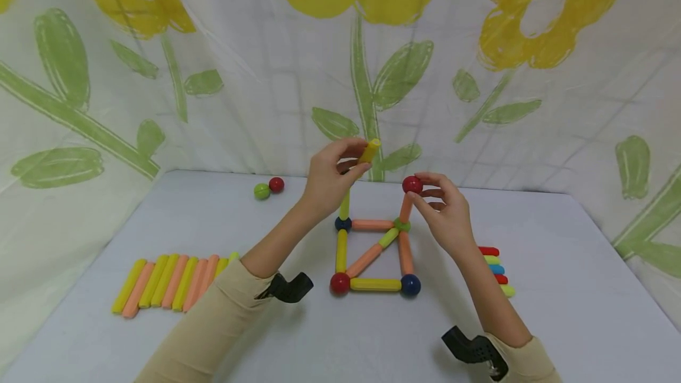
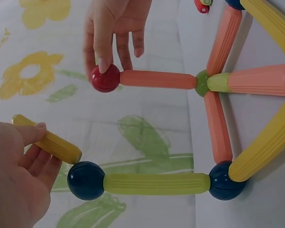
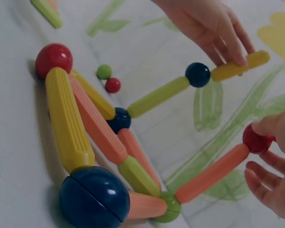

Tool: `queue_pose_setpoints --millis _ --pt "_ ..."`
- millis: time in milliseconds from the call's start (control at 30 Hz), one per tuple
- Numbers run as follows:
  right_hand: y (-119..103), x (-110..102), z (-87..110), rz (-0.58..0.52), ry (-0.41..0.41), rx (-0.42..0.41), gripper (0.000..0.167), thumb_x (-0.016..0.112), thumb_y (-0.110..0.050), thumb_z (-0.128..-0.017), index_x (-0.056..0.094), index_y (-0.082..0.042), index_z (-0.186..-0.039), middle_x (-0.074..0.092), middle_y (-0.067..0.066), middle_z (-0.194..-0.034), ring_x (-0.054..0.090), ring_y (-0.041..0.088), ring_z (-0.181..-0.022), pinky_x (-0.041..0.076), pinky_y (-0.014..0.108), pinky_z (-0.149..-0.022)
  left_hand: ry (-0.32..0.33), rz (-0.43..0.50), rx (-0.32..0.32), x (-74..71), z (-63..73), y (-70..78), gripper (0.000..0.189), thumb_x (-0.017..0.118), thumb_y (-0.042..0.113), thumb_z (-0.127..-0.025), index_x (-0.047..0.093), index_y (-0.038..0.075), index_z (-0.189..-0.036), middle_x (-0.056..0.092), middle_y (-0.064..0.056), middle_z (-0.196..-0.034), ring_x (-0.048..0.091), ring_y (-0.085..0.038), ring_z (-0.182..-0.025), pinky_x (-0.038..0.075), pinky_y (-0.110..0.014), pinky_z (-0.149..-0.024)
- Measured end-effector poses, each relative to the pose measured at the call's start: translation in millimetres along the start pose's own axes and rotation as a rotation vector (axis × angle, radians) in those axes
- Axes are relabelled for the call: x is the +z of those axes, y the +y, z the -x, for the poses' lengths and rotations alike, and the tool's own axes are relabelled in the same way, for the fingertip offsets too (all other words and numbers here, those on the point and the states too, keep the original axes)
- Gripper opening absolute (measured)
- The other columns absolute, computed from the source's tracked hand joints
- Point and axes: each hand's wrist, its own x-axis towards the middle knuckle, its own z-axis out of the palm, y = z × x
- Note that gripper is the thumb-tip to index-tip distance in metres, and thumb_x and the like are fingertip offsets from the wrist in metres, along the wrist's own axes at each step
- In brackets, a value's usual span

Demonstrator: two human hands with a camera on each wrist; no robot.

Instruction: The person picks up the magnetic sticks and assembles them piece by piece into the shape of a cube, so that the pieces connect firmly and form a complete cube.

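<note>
We see left hand (image 1: 334,173) pinching yellow rod (image 2: 60,147), right hand (image 1: 448,213) pinching glossy red ball (image 1: 412,184). Only wrist views clearly show us the smooth blue ball (image 2: 85,180).

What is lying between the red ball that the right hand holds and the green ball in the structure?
One orange stick joins the red ball in the right hand to that green ball; the left wrist view shows this.
</note>
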Motion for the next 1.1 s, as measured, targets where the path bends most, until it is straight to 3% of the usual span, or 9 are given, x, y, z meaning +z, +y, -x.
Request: queue_pose_setpoints --millis 500,667,833,1100 --pt "1.9 -2.2 -1.2 0.000 0.002 -0.011 0.040 0.071 -0.012 -0.103 0.060 -0.001 -0.140 0.064 0.017 -0.136 0.064 0.031 -0.113 0.051 0.009 -0.084 -0.122 -0.183 0.122 2.8 -8.0 0.9 0.031 0.074 -0.001 -0.097 0.072 -0.004 -0.127 0.070 -0.019 -0.120 0.071 -0.029 -0.110 0.061 -0.029 -0.094" --pt "3.3 -2.5 -2.4 -0.005 0.005 -0.009 0.040 0.071 -0.012 -0.102 0.061 -0.001 -0.139 0.064 0.017 -0.135 0.064 0.031 -0.113 0.051 0.008 -0.083 -0.158 -0.208 0.106 0.5 -6.8 -2.1 0.031 0.073 0.002 -0.098 0.071 -0.003 -0.129 0.072 -0.018 -0.120 0.071 -0.029 -0.108 0.062 -0.034 -0.092" --pt "3.5 -2.2 -2.5 -0.011 -0.002 -0.003 0.040 0.071 -0.013 -0.103 0.060 -0.002 -0.140 0.064 0.017 -0.134 0.063 0.031 -0.114 0.051 0.008 -0.084 -0.179 -0.197 0.051 -3.9 -0.8 -10.9 0.033 0.072 0.005 -0.100 0.070 -0.002 -0.132 0.074 -0.016 -0.122 0.070 -0.028 -0.107 0.061 -0.036 -0.094" --pt "4.8 -2.8 -3.6 -0.017 -0.004 -0.004 0.040 0.071 -0.014 -0.103 0.060 -0.002 -0.140 0.064 0.017 -0.134 0.063 0.029 -0.113 0.051 0.008 -0.085 -0.182 -0.212 0.000 -8.3 4.6 -17.0 0.033 0.073 0.010 -0.100 0.072 0.001 -0.132 0.072 -0.013 -0.104 0.061 -0.024 -0.092 0.053 -0.029 -0.078"
